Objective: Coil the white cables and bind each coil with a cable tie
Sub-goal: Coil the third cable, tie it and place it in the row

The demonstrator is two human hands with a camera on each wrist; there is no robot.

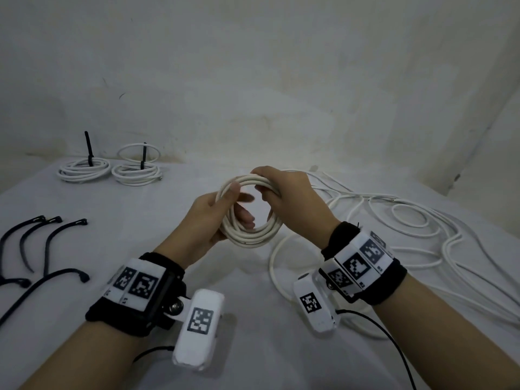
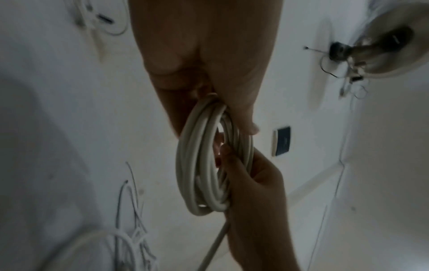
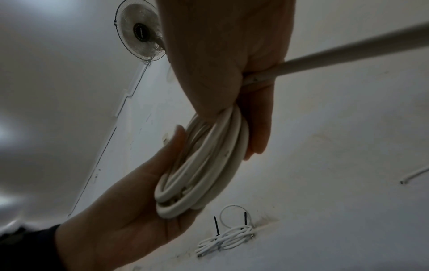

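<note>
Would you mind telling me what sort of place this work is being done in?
Probably a plain indoor room set up as a makeshift workstation: a table under a white cloth against a bare, stained white wall, with a wall-mounted fan high up.

Both hands (image 1: 208, 220) (image 1: 289, 201) raised, fingers curled

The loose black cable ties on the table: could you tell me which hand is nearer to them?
Left. The left hand holds the coil just right of the ties; the right hand grips the coil's far side, farther away.
</note>
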